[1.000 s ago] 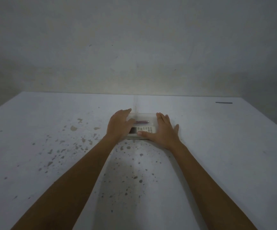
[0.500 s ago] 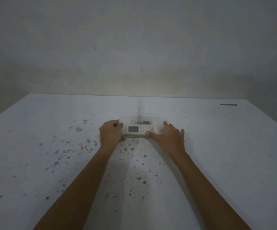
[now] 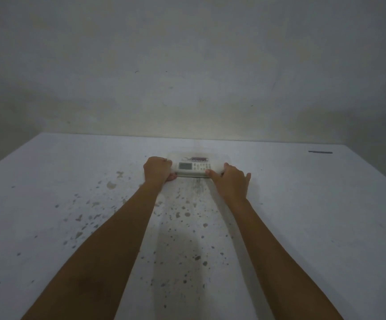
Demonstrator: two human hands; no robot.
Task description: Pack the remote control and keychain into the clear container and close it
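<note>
Head view shows your two hands at the ends of the clear container (image 3: pixel 217 160), which sits on the white, speckled surface (image 3: pixel 71 181) near its far middle. Your left hand (image 3: pixel 157 169) is curled into a fist against the container's left end, knuckles up, with the thumb tucked low at the near left corner; it looks clenched on that end, though the dim light hides the fingertips. Your right hand (image 3: pixel 231 182) lies over the right end, its thumb stretched along the near edge and touching the front of the box, its other fingers wrapped round the right side.

Inside the container, seen through the clear plastic, the remote control (image 3: pixel 193 166) lies lengthwise, screen to the left and buttons to the right. The keychain (image 3: pixel 197 159) rests just behind it, along the far wall, a reddish bar with a small metal ring at its left. You cannot tell from this view whether the lid is fully latched. A dark thin strip (image 3: pixel 320 152) lies well apart at the far right of the surface.
</note>
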